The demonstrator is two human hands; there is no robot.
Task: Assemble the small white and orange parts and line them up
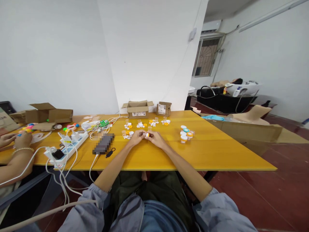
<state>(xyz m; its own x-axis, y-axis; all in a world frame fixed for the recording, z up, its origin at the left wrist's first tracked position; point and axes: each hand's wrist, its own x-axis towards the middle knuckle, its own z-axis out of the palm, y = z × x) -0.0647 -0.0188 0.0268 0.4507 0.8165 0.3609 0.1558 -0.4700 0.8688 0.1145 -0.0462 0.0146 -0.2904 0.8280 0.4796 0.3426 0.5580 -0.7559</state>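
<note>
In the head view my left hand [137, 138] and my right hand [156, 139] meet above the yellow table [169, 159]. Both are closed, their fingertips pinching a small white-and-orange plastic part [147, 135]; its exact kind is too small to make out. Just beyond my left hand lie small piles of white and orange round parts [127, 134], with clear little cups among them. More such parts [141, 124] are spread in groups farther back. To the right of my right hand stands a cluster of small clear jars [183, 138] with white, orange and teal tops.
Two cardboard boxes [137, 111] stand by the wall. On the left are a black power bank [103, 144], a white power strip [70, 149] with many cables, and a co-worker's hands [23, 140] holding small coloured pieces. A large carton [251, 132] stands beyond the table's right edge.
</note>
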